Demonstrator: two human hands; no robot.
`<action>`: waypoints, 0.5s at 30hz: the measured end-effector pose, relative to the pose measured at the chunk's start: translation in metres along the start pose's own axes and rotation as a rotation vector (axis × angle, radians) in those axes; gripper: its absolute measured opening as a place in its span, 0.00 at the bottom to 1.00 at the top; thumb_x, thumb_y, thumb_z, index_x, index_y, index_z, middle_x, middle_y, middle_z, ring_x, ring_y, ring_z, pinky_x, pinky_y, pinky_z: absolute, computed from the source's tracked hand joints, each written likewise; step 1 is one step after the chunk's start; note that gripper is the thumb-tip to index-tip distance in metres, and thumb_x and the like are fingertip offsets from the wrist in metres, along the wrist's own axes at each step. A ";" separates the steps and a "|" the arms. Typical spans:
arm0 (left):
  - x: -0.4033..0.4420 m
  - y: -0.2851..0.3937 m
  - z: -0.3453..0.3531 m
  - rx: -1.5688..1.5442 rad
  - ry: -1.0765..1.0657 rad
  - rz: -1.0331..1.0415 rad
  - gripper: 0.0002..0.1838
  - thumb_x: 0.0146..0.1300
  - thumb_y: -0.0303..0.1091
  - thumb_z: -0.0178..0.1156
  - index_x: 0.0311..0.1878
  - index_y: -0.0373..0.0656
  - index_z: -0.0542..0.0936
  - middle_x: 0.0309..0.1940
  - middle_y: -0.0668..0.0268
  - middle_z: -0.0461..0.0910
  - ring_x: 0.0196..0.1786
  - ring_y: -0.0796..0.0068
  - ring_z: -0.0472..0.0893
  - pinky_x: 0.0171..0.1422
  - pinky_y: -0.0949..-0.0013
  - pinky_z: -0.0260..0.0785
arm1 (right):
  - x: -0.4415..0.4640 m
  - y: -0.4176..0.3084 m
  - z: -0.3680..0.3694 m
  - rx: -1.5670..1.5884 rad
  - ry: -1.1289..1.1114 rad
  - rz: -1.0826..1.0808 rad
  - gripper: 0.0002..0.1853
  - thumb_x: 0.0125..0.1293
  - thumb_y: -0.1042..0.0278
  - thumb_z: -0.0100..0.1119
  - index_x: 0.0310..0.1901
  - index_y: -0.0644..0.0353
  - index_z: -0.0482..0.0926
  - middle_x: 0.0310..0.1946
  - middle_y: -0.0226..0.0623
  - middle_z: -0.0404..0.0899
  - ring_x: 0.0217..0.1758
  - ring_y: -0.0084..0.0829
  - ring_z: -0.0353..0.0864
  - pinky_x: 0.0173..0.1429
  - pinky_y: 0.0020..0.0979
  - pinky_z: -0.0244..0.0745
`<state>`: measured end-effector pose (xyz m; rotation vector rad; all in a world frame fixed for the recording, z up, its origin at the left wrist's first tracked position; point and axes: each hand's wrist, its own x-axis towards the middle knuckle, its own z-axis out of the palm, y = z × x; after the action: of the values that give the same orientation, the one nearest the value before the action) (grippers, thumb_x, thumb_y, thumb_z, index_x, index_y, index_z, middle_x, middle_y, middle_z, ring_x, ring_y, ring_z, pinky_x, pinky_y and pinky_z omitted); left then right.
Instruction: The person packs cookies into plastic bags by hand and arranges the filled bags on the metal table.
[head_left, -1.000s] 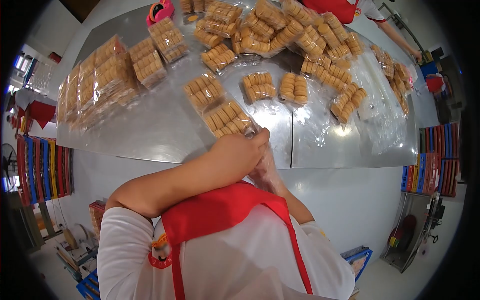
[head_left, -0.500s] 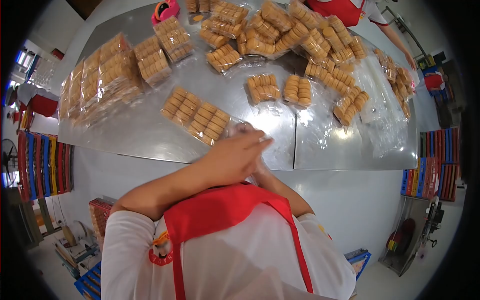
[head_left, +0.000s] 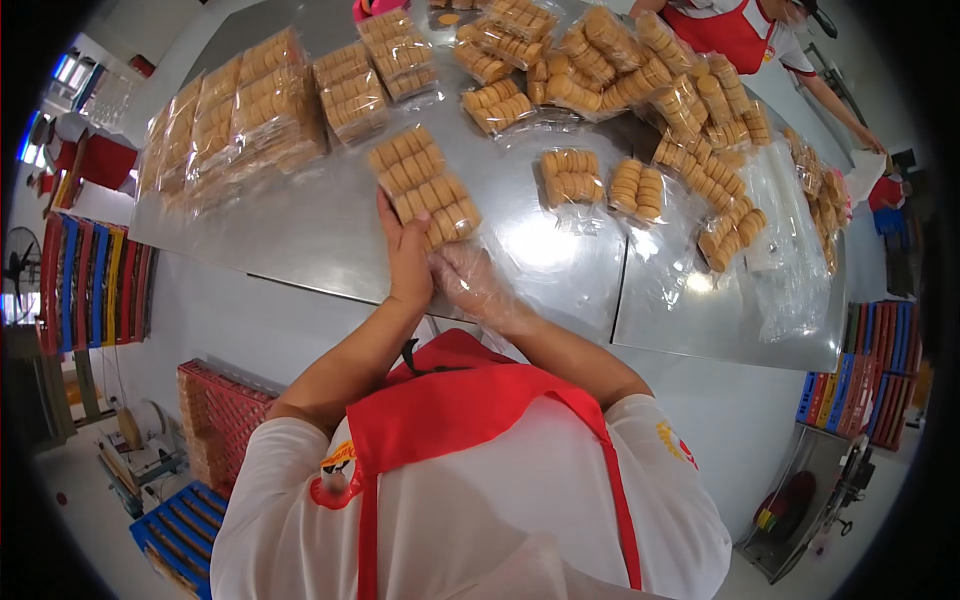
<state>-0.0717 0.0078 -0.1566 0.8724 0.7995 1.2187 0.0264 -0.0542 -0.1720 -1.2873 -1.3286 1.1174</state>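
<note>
A clear bag of round biscuits in two blocks is tilted over the steel table. My left hand, bare, grips its left side and lower end, thumb on top. Beside it, at the bag's lower end, my right hand is wrapped in clear plastic, its fingers curled; what they hold is hidden. Two smaller biscuit packs lie to the right. Neatly stacked packs stand at the left, with more packs beside them.
A loose heap of biscuit packs covers the table's far side. Clear plastic bags lie at the right. A pink object is at the far edge. Across the table stands a co-worker in a red apron, one arm stretched rightward.
My left hand has moved from over my right hand to the bag's left side and now holds it. The bag has turned more upright. The view has shifted, too.
</note>
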 end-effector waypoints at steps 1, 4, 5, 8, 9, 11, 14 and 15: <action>0.003 -0.001 0.001 0.018 0.007 0.004 0.42 0.68 0.32 0.51 0.80 0.38 0.42 0.74 0.56 0.58 0.73 0.63 0.62 0.77 0.65 0.53 | 0.004 0.004 0.002 -0.019 0.027 0.023 0.11 0.73 0.69 0.52 0.34 0.66 0.77 0.26 0.32 0.76 0.30 0.23 0.72 0.34 0.31 0.69; 0.015 -0.006 0.001 0.101 -0.002 0.045 0.42 0.68 0.33 0.51 0.80 0.36 0.43 0.75 0.54 0.57 0.73 0.62 0.62 0.77 0.66 0.53 | 0.016 0.008 0.010 -0.040 0.167 -0.005 0.10 0.73 0.71 0.52 0.35 0.67 0.77 0.26 0.35 0.76 0.28 0.28 0.73 0.35 0.34 0.70; 0.020 -0.007 0.000 0.130 -0.007 0.066 0.42 0.68 0.33 0.51 0.80 0.36 0.43 0.74 0.53 0.57 0.73 0.62 0.62 0.77 0.66 0.53 | 0.021 0.013 0.014 -0.066 0.200 -0.075 0.09 0.72 0.71 0.53 0.35 0.67 0.77 0.27 0.37 0.77 0.28 0.31 0.73 0.35 0.36 0.70; 0.014 0.002 0.002 0.158 0.024 0.018 0.39 0.70 0.34 0.51 0.79 0.34 0.46 0.74 0.51 0.58 0.73 0.62 0.63 0.77 0.66 0.54 | 0.023 0.024 0.014 -0.207 0.235 -0.263 0.08 0.70 0.72 0.54 0.36 0.68 0.77 0.28 0.43 0.78 0.27 0.41 0.75 0.36 0.43 0.70; 0.010 0.006 0.002 0.160 0.042 -0.012 0.38 0.71 0.34 0.50 0.78 0.34 0.47 0.74 0.51 0.58 0.73 0.62 0.63 0.77 0.65 0.54 | 0.014 0.020 0.010 -0.292 0.203 -0.311 0.07 0.70 0.72 0.54 0.37 0.68 0.77 0.29 0.45 0.78 0.28 0.45 0.75 0.36 0.45 0.70; -0.004 -0.001 -0.014 0.242 0.060 0.037 0.35 0.73 0.36 0.49 0.77 0.33 0.50 0.73 0.50 0.59 0.72 0.61 0.63 0.77 0.64 0.54 | -0.012 0.011 0.001 -0.359 0.126 -0.274 0.07 0.68 0.72 0.57 0.37 0.68 0.77 0.28 0.49 0.78 0.30 0.49 0.76 0.36 0.47 0.69; -0.031 -0.022 -0.054 0.340 0.000 -0.011 0.32 0.75 0.43 0.47 0.75 0.33 0.57 0.71 0.51 0.62 0.72 0.63 0.63 0.76 0.64 0.55 | -0.078 0.018 -0.027 -0.428 0.106 -0.092 0.13 0.63 0.65 0.67 0.39 0.66 0.77 0.33 0.50 0.79 0.34 0.51 0.78 0.39 0.46 0.71; -0.035 -0.025 -0.061 0.365 -0.032 -0.053 0.32 0.76 0.46 0.46 0.74 0.33 0.59 0.71 0.52 0.63 0.72 0.65 0.63 0.75 0.65 0.55 | -0.096 0.033 -0.031 -0.409 0.301 -0.126 0.19 0.59 0.65 0.71 0.46 0.67 0.75 0.39 0.51 0.78 0.38 0.50 0.79 0.42 0.45 0.73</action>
<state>-0.1200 -0.0217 -0.2044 1.1552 1.0313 1.0249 0.0621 -0.1493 -0.2029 -1.5695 -1.4265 0.5504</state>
